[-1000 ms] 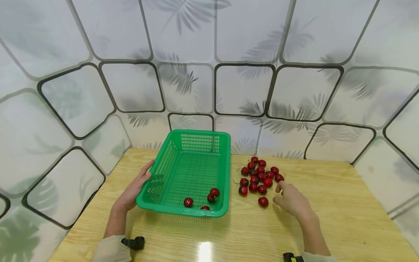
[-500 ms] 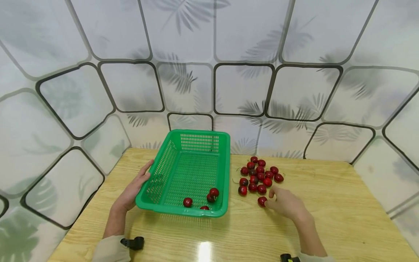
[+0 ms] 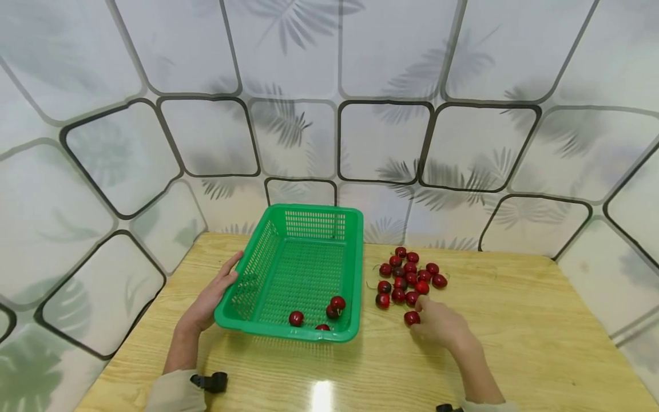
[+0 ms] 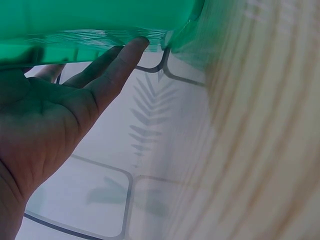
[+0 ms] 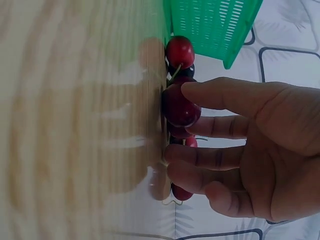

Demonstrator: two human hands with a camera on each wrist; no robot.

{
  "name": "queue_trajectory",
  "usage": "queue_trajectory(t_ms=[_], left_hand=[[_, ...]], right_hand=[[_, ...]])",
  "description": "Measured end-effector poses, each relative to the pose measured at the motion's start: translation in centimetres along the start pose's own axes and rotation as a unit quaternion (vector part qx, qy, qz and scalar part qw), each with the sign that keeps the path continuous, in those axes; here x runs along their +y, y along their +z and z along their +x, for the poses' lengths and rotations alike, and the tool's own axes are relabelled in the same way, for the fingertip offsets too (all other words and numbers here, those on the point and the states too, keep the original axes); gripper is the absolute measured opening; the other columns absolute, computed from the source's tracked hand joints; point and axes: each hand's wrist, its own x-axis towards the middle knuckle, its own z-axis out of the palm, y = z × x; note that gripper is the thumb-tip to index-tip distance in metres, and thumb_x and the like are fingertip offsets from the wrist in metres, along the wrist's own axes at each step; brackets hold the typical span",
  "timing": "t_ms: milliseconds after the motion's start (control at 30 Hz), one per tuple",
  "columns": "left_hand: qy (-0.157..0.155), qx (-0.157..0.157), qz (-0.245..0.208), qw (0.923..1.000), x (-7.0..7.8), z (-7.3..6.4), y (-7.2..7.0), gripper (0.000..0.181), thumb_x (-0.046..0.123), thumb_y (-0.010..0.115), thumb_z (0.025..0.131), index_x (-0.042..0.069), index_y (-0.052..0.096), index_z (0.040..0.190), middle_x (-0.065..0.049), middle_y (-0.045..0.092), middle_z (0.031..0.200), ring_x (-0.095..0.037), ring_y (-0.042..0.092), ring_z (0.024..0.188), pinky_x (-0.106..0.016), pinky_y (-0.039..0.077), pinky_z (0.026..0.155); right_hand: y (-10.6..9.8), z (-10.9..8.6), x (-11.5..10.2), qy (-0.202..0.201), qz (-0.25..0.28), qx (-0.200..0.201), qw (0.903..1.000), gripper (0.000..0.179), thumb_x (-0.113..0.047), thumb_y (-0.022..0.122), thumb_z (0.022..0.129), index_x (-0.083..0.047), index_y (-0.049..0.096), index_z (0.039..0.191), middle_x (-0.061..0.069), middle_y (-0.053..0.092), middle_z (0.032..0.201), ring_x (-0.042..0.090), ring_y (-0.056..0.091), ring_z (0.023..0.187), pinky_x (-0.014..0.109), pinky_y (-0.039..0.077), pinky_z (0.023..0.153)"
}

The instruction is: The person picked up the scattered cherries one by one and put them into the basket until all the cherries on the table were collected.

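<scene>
A: What is standing behind the table [image 3: 540,332]?

B: A pale, grey-white wall [image 3: 383,143] is rising there, and its sides are angling forward at left and right. Rounded cells are running across it, some wearing dark outlines, others fainter grey ones.

A: Is anything else patterning it?

B: Grey fern fronds [image 3: 293,129] are spreading over the cells, while soft green leaves [image 3: 26,355] are showing at the lower left.

A: And the table itself?

B: Its yellowish wood grain is streaking along the top, and its back edge is meeting the wall.

A: How is the light falling?

B: A white glare [image 3: 322,395] is shining near the front, and the glossy surface is giving back reflections in the right wrist view.
</scene>
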Motion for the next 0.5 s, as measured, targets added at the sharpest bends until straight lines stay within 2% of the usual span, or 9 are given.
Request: queue_trajectory(t_ms=[100, 200, 300, 400, 467, 500], left_hand=[[-0.001, 0.002, 0.001, 1.0, -0.04, 0.04, 0.01, 0.061, 0.039, 0.026, 0.11, 0.022, -0.003, 0.161, -0.017, -0.003, 0.163, -0.019, 0.055, 0.107, -0.029, 0.052, 0.082], [-0.003, 0.003, -0.001, 1.0, -0.05, 0.07, 0.02, 0.061, 0.039, 0.027, 0.11, 0.022, -0.002, 0.162, -0.017, -0.001, 0.163, -0.019, 0.056, 0.104, -0.03, 0.052, 0.081], [-0.004, 0.005, 0.001, 1.0, -0.07, 0.07, 0.01, 0.061, 0.039, 0.027, 0.11, 0.022, -0.002, 0.162, -0.017, -0.001, 0.163, -0.019, 0.056, 0.103, -0.03, 0.053, 0.08], [-0.003, 0.007, 0.005, 1.0, -0.09, 0.04, 0.01, 0.06, 0.038, 0.026, 0.111, 0.022, -0.001, 0.162, -0.017, -0.002, 0.163, -0.019, 0.056, 0.105, -0.03, 0.053, 0.08], [-0.003, 0.007, 0.006, 1.0, -0.09, 0.03, 0.01, 0.06, 0.038, 0.026, 0.111, 0.022, -0.002, 0.162, -0.017, -0.002, 0.163, -0.02, 0.055, 0.106, -0.03, 0.053, 0.08], [-0.003, 0.007, 0.006, 1.0, -0.09, 0.02, 0.01, 0.06, 0.038, 0.026, 0.111, 0.022, -0.002, 0.162, -0.017, -0.002, 0.163, -0.02, 0.055, 0.107, -0.03, 0.053, 0.08]], right_hand=[[0.25, 0.0, -0.13, -0.007, 0.002, 0.005, 1.0, 0.034, -0.019, 0.074, 0.087, -0.003, 0.058, 0.113, 0.004, 0.058, 0.077, 0.018, 0.052, 0.067, 0.034, 0.043, 0.056], [0.41, 0.09, -0.21, -0.009, -0.001, 0.01, 0.9999, 0.033, -0.021, 0.074, 0.088, -0.003, 0.06, 0.113, 0.004, 0.06, 0.079, 0.019, 0.055, 0.069, 0.035, 0.044, 0.057], [0.52, 0.19, -0.24, -0.014, -0.012, 0.018, 0.9997, 0.033, -0.023, 0.073, 0.089, -0.004, 0.062, 0.114, 0.008, 0.067, 0.094, 0.025, 0.064, 0.083, 0.043, 0.052, 0.066], [0.65, 0.22, -0.33, -0.018, -0.026, 0.024, 0.9992, 0.035, -0.024, 0.072, 0.089, -0.004, 0.063, 0.116, 0.015, 0.069, 0.109, 0.036, 0.065, 0.1, 0.052, 0.053, 0.077], [0.75, 0.22, -0.45, -0.02, -0.033, 0.029, 0.9988, 0.035, -0.024, 0.071, 0.089, -0.004, 0.064, 0.116, 0.017, 0.068, 0.113, 0.04, 0.063, 0.106, 0.054, 0.053, 0.08], [0.8, 0.24, -0.5, -0.02, -0.037, 0.031, 0.9986, 0.033, -0.023, 0.071, 0.089, -0.004, 0.064, 0.115, 0.018, 0.067, 0.112, 0.039, 0.063, 0.104, 0.053, 0.053, 0.078]])
